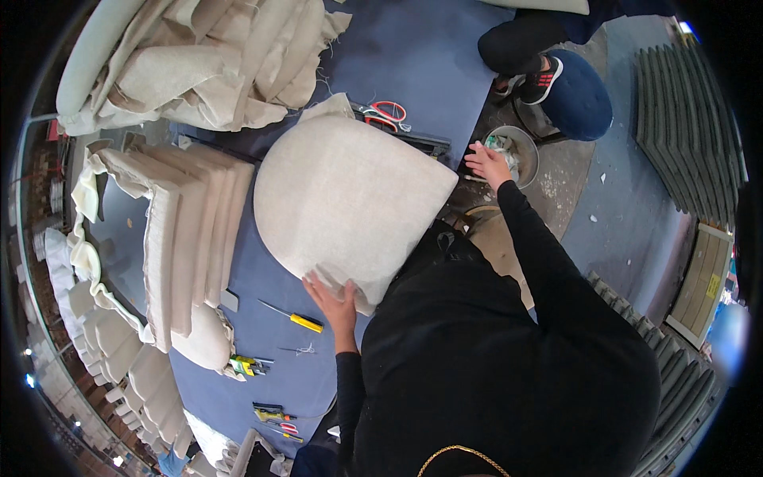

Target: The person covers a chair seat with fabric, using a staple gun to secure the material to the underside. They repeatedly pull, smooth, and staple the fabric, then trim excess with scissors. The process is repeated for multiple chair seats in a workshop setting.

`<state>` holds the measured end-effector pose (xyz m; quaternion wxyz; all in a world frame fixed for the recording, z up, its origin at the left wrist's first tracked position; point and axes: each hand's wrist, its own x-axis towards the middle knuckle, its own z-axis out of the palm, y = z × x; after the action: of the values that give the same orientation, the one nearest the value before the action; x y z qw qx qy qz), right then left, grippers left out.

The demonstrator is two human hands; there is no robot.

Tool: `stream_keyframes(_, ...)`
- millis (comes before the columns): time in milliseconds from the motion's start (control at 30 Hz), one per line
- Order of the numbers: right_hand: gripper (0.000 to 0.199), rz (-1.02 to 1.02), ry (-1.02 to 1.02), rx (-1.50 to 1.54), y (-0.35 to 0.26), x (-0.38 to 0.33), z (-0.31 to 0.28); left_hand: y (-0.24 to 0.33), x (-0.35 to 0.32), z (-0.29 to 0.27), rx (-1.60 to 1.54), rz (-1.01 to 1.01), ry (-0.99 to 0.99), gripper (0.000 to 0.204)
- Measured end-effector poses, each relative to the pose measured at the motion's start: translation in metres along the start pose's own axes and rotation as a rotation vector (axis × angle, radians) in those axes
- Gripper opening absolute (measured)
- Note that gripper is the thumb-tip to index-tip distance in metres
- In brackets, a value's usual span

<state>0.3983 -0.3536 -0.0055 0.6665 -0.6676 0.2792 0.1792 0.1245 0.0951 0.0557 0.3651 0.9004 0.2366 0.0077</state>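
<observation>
A cream fabric-covered seat cushion [358, 199], rounded at its far left side, lies on the blue-grey table [429, 48] before me. My left hand [327, 300] rests on its lower left edge, the fingers spread and the thumb apart. To the right of the cushion, my right hand [487, 164] is in the air beside a round metal bin [528, 159]. Its fingers are stretched out and I see nothing in them. Red-handled scissors [386, 113] lie just past the cushion's far edge. A yellow-handled screwdriver [305, 322] is left of my left hand.
Stacked cream cushion pieces [195, 230] stand on the left. Loose cream fabric [214, 71] is heaped at the far left. Staple guns [270, 412] lie at the table's lower left. A person's shoe [543, 79] is near a blue round stool [576, 99]. Grey panels [683, 127] stand at right.
</observation>
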Motion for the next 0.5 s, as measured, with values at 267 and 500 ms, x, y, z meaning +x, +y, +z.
stream_keyframes(267,0.070,-0.007,-0.275,-0.015,-0.049,-0.030,0.023,-0.043,-0.059,-0.001,-0.846,-0.788,0.123,0.070)
stream_keyframes(500,0.068,-0.382,-0.503,-0.673,-0.049,-0.011,0.073,-0.025,-0.015,0.004,-0.911,-0.884,0.115,0.079)
